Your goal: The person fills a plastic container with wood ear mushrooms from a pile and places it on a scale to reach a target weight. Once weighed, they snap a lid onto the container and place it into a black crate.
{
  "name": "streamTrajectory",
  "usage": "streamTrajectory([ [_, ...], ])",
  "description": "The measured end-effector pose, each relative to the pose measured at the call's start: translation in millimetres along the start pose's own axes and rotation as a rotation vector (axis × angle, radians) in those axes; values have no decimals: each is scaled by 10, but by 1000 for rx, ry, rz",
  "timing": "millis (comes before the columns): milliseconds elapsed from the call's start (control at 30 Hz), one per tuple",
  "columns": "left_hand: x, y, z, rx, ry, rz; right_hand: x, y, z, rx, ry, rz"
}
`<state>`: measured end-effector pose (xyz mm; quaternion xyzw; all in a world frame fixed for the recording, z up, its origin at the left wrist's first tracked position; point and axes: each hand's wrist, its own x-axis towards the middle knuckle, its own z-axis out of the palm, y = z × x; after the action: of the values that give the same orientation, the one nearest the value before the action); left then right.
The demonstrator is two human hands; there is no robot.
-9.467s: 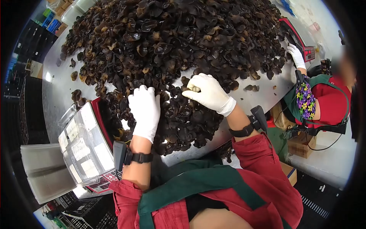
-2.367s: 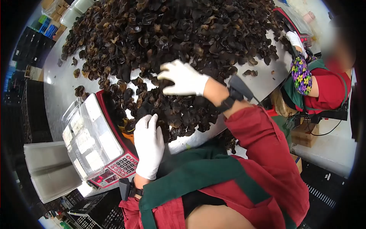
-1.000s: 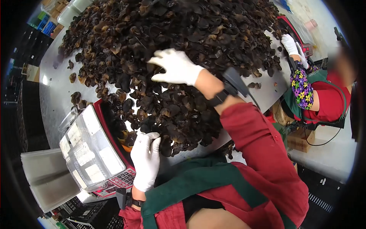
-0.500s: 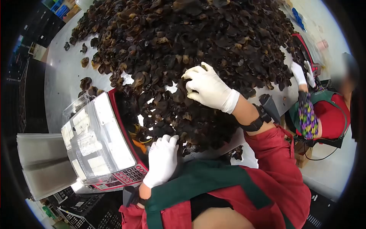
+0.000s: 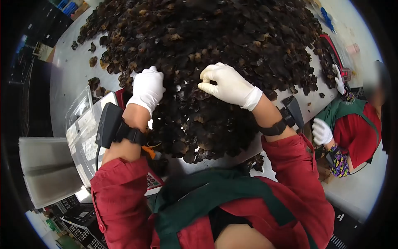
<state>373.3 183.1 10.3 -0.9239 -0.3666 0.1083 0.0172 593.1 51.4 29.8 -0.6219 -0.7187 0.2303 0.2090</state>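
Note:
A big heap of dark dried wood-ear mushrooms (image 5: 207, 37) covers the steel table (image 5: 68, 70). My left hand (image 5: 147, 87), in a white glove, lies fingers-down on the near left part of the heap. My right hand (image 5: 226, 83), also gloved, is curled over the mushrooms a little to the right, fingers bent into the pile. Whether either hand actually grips mushrooms is hidden by the gloves. Both wrists wear black straps with small devices.
A red weighing scale with a clear container (image 5: 85, 133) stands at my left, partly behind my left forearm. Stacked clear bags (image 5: 43, 170) lie further left. A co-worker in red with white gloves (image 5: 352, 128) stands at the right by another red scale (image 5: 338, 58).
My left hand has risen from the near table edge by the scale up onto the heap. My right hand stays on the pile, shifted slightly.

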Motion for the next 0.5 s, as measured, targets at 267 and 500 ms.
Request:
streamTrajectory([
  [267,-144,194,200,26,116,8,-247,104,-73,-61,180,-59],
  [500,-751,706,-165,-46,168,8,533,50,9,-387,164,-133],
])
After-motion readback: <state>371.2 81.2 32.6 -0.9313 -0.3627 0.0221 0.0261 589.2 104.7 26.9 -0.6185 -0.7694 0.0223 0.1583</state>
